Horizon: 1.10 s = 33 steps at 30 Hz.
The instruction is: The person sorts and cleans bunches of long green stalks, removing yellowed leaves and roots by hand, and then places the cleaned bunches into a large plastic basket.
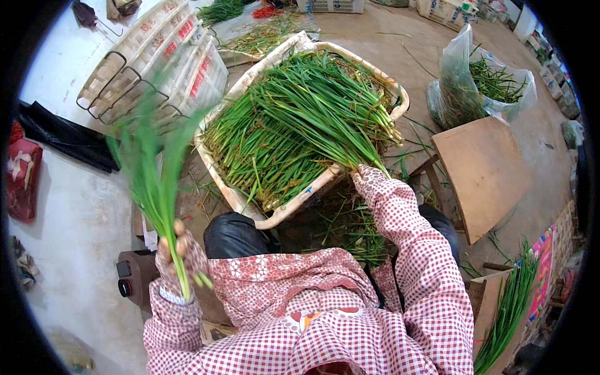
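My left hand [180,248] is raised at the left, its fingers closed around a bunch of garlic chives [156,194]. The leaves fan upward and are smeared by motion, while the pale stem ends stick out below the fist. My right hand [370,177] reaches to the near edge of a white plastic crate [240,201]. Its fingers are pressed together on the stem ends of some chives lying across the pile. Long green chives [294,119] heap up in the crate, mixed with brown, withered leaves. A patterned sleeve partly covers my right hand.
White crates [194,69] lean in a stack at the far left. A clear plastic bag [455,69] of greens stands at the far right, near a brown wooden board [481,175]. More chives [509,306] lie at the near right. Loose trimmings [356,234] litter the floor below the crate.
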Each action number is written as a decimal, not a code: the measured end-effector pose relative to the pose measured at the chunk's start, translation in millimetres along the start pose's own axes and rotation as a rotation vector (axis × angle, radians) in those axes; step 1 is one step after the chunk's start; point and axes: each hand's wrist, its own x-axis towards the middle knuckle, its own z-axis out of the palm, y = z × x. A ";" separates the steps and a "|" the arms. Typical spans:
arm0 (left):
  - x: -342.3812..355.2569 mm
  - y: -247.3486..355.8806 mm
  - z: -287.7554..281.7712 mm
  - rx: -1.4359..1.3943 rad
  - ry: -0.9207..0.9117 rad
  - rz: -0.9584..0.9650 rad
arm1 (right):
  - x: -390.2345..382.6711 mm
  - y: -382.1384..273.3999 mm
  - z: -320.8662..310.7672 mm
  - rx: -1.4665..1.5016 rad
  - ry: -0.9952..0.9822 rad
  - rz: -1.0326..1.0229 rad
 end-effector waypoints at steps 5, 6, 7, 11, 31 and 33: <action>72.6 -30.4 1.1 0.078 0.275 -0.006 | -21.7 10.1 -2.4 0.048 -0.068 -0.009; 81.3 -47.1 0.9 0.098 0.338 -0.056 | -27.2 10.7 -4.1 0.070 -0.100 -0.015; 88.6 -66.9 -4.0 0.099 0.355 -0.116 | -39.0 10.0 -7.9 0.099 -0.125 -0.081; 107.2 -169.4 -47.0 -0.291 0.298 -0.388 | -70.6 16.7 19.3 1.197 -0.493 0.020; 50.3 -217.7 -56.9 0.047 0.710 -0.582 | -89.1 -25.5 90.4 1.052 -0.348 0.017; 48.3 -219.4 -49.7 0.042 0.741 -0.550 | -87.0 -28.3 88.6 1.048 -0.343 0.047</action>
